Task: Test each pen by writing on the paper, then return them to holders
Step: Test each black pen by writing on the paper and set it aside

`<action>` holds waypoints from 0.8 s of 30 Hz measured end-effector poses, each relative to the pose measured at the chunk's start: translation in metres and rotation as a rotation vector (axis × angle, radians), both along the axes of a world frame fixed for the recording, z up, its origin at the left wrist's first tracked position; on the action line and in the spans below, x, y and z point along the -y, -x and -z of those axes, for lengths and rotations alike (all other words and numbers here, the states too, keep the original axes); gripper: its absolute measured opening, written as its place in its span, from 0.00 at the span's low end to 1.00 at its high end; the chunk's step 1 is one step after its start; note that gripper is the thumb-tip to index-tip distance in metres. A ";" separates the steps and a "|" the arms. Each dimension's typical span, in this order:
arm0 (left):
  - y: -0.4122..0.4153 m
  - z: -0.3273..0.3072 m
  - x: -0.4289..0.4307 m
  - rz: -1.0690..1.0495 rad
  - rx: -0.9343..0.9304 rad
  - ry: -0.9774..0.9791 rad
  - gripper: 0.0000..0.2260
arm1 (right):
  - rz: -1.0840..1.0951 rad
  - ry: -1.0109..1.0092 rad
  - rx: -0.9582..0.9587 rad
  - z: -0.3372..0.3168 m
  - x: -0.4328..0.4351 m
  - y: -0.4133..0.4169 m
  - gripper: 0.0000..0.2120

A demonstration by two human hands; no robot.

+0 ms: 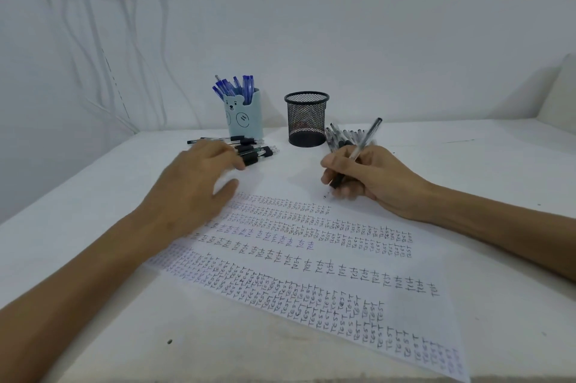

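Pens with black grips (249, 150) lay loose in a heap on the white table (78, 242), left of centre, with white cables (103, 39) hanging down the wall farther left. The left hand (199, 186) was over the top left corner of the paper (311, 261), fingers spread and nearly straight, holding nothing. Its fingertips hid part of the heap, and whether they touched it could not be told. Just behind the heap stood a pale blue bear holder (243, 116) with blue pens (233, 88) upright in it. To its right stood a black mesh holder (307, 119), and just beside that lay a second pile of pens (344, 136). In front of that pile the right hand (371, 176) gripped a clear pen (367, 136) between thumb and curled fingers. The pen's tip was at the sheet, just above the top row of the many written lines of TEST.
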State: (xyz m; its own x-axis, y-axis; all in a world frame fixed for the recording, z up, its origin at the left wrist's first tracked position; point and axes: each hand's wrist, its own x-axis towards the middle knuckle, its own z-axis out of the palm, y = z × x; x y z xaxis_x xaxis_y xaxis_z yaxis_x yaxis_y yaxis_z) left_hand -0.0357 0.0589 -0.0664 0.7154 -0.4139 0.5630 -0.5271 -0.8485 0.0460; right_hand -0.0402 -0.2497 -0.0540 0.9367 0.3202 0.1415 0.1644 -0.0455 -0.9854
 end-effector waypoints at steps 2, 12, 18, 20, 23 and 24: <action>-0.003 0.000 -0.007 -0.094 0.016 -0.005 0.09 | -0.015 -0.067 -0.011 -0.001 0.001 -0.001 0.11; -0.003 0.003 -0.007 -0.152 -0.070 0.046 0.05 | 0.003 -0.055 -0.026 -0.003 0.004 0.000 0.04; -0.005 0.003 -0.007 -0.166 -0.079 0.064 0.08 | 0.171 0.442 0.136 -0.031 0.009 -0.022 0.22; -0.005 0.004 -0.007 -0.157 -0.079 0.084 0.08 | 0.228 0.686 0.177 -0.045 0.015 -0.042 0.23; -0.004 0.004 -0.006 -0.148 -0.085 0.104 0.08 | 0.282 0.904 0.211 -0.061 0.027 -0.076 0.24; -0.004 0.004 -0.006 -0.148 -0.084 0.106 0.08 | 0.305 0.976 0.219 -0.063 0.031 -0.086 0.25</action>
